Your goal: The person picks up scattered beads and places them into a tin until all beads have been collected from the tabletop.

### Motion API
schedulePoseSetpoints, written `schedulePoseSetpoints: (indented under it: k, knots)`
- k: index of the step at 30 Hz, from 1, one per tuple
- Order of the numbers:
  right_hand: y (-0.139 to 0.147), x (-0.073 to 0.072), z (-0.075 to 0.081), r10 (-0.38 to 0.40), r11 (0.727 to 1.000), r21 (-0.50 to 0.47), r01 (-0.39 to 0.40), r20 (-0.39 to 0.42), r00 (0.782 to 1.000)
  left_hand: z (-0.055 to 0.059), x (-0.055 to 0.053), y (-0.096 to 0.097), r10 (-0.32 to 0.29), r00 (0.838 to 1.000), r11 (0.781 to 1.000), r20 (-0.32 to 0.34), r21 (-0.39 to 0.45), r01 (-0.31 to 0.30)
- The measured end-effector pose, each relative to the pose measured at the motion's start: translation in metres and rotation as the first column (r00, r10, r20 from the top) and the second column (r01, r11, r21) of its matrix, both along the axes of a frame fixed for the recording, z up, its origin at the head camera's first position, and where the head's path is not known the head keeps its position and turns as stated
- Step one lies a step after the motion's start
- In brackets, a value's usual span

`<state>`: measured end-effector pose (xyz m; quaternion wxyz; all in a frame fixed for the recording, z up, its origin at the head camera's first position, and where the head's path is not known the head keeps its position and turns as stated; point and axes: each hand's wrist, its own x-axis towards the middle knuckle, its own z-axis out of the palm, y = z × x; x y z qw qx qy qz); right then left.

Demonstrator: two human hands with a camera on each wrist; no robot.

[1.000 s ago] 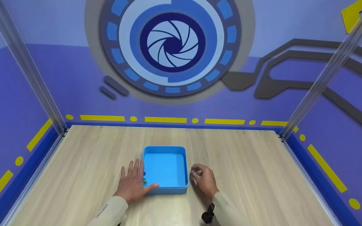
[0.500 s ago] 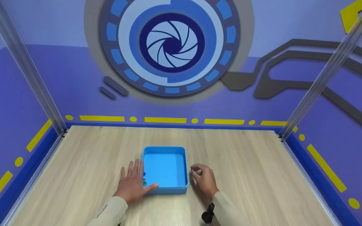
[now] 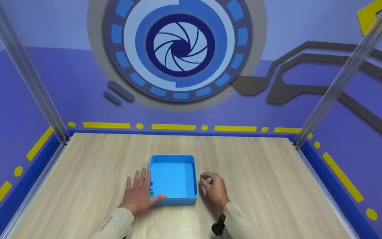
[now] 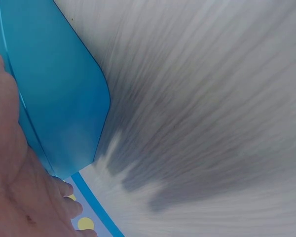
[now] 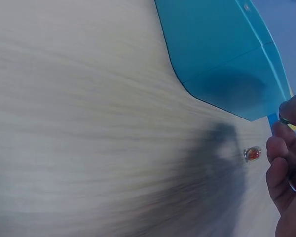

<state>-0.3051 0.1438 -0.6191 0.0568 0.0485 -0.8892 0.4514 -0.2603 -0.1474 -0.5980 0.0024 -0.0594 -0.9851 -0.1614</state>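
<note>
Seemingly at the holding step, we pinch a small dark piece [image 5: 284, 120] in our right hand [image 3: 215, 188] beside the blue box [image 3: 177, 201], our left hand [image 3: 137, 196] spread against its wall, and moving on likely calls for a steady grip.

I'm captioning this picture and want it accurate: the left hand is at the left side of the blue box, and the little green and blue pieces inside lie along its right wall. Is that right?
Not quite: the little green and blue pieces lie along the left wall, as the head view shows. The left hand is indeed at the left side of the blue box.
</note>
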Motion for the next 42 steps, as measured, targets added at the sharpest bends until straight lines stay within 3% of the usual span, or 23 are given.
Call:
schedulePoseSetpoints:
  k: [9, 16, 42]
  knots:
    - [-0.002, 0.0, 0.005, 0.016, 1.0, -0.005, -0.017, -0.042, 0.999, -0.002, 0.0, -0.001, -0.008, 1.0, 1.0, -0.016, -0.003, 0.008]
    - [-0.003, 0.001, 0.008, -0.008, 1.0, -0.013, 0.008, -0.012, 1.0, -0.003, -0.001, -0.001, -0.009, 1.0, 1.0, -0.015, -0.014, 0.009]
    - [-0.013, -0.003, 0.013, -0.017, 0.999, -0.039, 0.015, -0.059, 0.998, 0.004, 0.001, 0.001, -0.002, 1.0, 1.0, -0.013, -0.006, 0.001]
